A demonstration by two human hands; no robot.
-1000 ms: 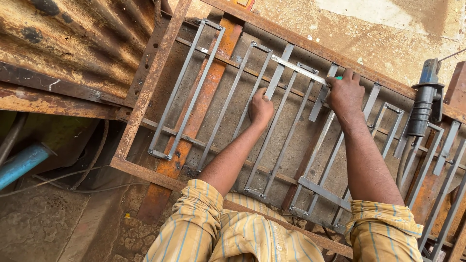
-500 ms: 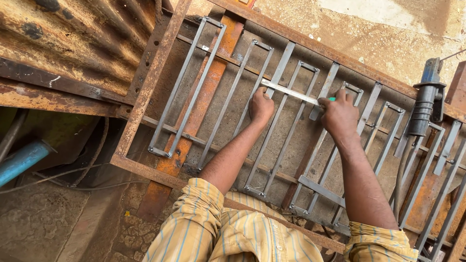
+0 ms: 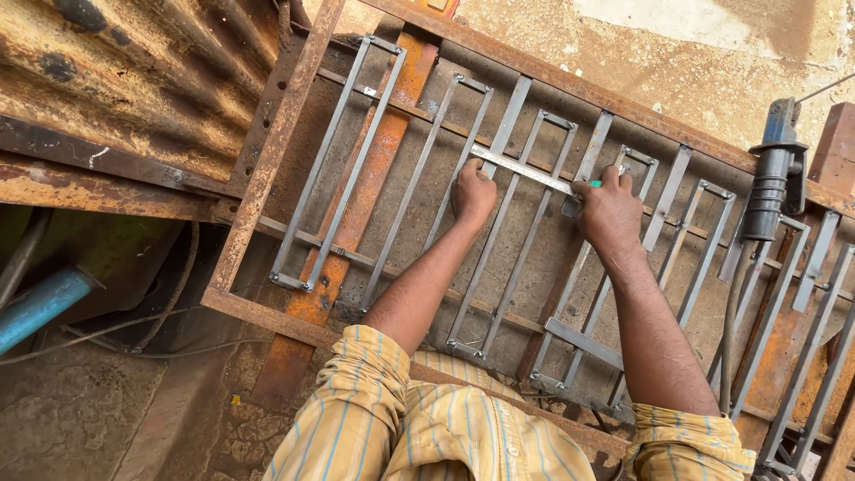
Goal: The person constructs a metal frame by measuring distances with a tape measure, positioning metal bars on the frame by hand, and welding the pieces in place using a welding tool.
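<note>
A metal grille frame [image 3: 267,169] of rusty angle iron with several grey flat bars lies flat under me. My left hand [image 3: 472,194] presses down on one end of a shiny steel ruler [image 3: 524,171] that lies across the bars. My right hand [image 3: 610,212] rests at the ruler's other end and grips a small green marker [image 3: 594,183], its tip against the ruler's edge. Both forearms reach out from yellow striped sleeves [image 3: 383,401].
A dark angle grinder [image 3: 770,183] stands on the frame at the right. Rusty corrugated sheet [image 3: 116,80] lies at the upper left, a blue pipe [image 3: 40,307] and cables at the lower left. Sandy concrete floor [image 3: 695,62] shows beyond the frame.
The ruler has come down from a raised position in my right hand to lie flat across the bars. My right hand slid lower and left along the grille; my left hand stayed in place.
</note>
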